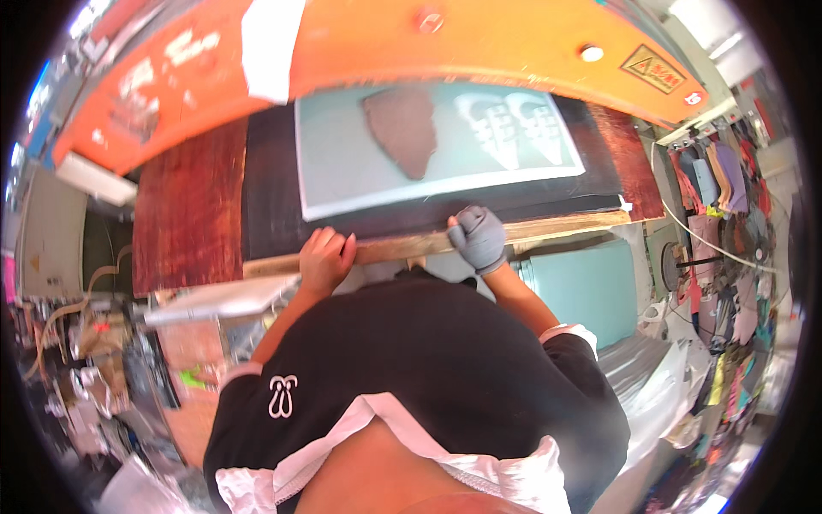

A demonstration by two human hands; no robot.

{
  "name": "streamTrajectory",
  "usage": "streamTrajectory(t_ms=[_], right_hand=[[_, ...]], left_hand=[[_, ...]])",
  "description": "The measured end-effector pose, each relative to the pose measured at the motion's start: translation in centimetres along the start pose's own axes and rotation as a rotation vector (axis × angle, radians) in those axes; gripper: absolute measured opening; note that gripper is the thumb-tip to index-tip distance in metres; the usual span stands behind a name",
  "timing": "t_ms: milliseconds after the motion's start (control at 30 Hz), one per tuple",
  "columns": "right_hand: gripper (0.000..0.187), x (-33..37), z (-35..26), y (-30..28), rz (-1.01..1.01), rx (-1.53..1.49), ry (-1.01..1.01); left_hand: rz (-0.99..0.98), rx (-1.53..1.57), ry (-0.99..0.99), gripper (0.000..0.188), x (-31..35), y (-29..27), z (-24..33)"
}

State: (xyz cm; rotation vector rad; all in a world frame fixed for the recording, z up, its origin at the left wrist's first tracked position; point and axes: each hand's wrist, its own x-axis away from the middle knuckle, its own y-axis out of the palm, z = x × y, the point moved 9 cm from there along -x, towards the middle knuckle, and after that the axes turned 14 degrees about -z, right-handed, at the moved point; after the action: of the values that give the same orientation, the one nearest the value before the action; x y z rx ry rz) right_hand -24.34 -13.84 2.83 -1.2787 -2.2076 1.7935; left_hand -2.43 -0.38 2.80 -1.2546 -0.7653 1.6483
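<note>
A wooden strip [565, 226] runs along the front edge of a dark work board [270, 201]. My bare left hand [328, 257] grips this strip with its fingers curled over it. Farther right, my right hand [479, 240], in a grey glove with bare fingertips, is closed in a fist on the same strip. Beyond both hands lies a pale green sheet [342, 184] with a white border. A brown, rough-edged flat piece [402, 128] rests on it, tapering toward me. To its right are two white openwork shapes [492, 128], slightly blurred.
An orange machine beam [505, 43] spans the far side, close above the board. Reddish-brown panels [188, 206] flank the board. Below right stands a stack of pale green sheets [586, 287]. Colourful pieces hang at the right [728, 176]; piled materials [103, 343] crowd the left.
</note>
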Motion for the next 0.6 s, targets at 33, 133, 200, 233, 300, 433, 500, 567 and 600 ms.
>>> streamTrajectory(t_ms=[33, 133, 200, 233, 300, 433, 500, 567, 600], right_hand=[[0.015, 0.4, -0.1, 0.5, 0.017, -0.03, 0.035], [0.014, 0.6, -0.3, 0.3, 0.055, -0.171, -0.051], [0.02, -0.4, 4.3, -2.3, 0.127, -0.394, 0.131], [0.024, -1.5, 7.3, -3.6, 0.133, -0.524, 0.197], [0.035, -3.1, 14.8, -10.8, 0.495, -0.569, 0.286], [0.034, -8.3, 27.9, -16.8, 0.74, -0.498, 0.489], [0.033, -12.2, 30.5, -16.4, 0.692, -0.348, 0.48], [0.035, -12.2, 31.7, -14.4, 0.752, -0.424, 0.493], [0.035, -12.0, 31.0, -13.7, 0.773, -0.446, 0.436]], left_hand=[[0.055, -0.032, 0.015, 0.026, 0.5, -0.4, 0.0], [0.074, -0.056, -0.037, 0.025, 0.9, -0.5, -0.6], [-0.033, -0.073, -0.12, 0.027, -0.6, 0.2, -1.8], [-0.03, -0.089, -0.111, 0.027, -1.4, 0.6, -2.1], [-0.025, -0.116, -0.113, 0.028, -4.3, 1.0, -3.5], [0.017, -0.166, -0.115, 0.028, -9.4, 2.1, -8.4], [0.075, -0.245, -0.082, 0.029, -10.8, 1.6, -10.0], [0.056, -0.294, -0.123, 0.029, -11.3, 1.6, -11.6], [0.132, -0.329, -0.041, 0.029, -11.4, 1.1, -11.0]])
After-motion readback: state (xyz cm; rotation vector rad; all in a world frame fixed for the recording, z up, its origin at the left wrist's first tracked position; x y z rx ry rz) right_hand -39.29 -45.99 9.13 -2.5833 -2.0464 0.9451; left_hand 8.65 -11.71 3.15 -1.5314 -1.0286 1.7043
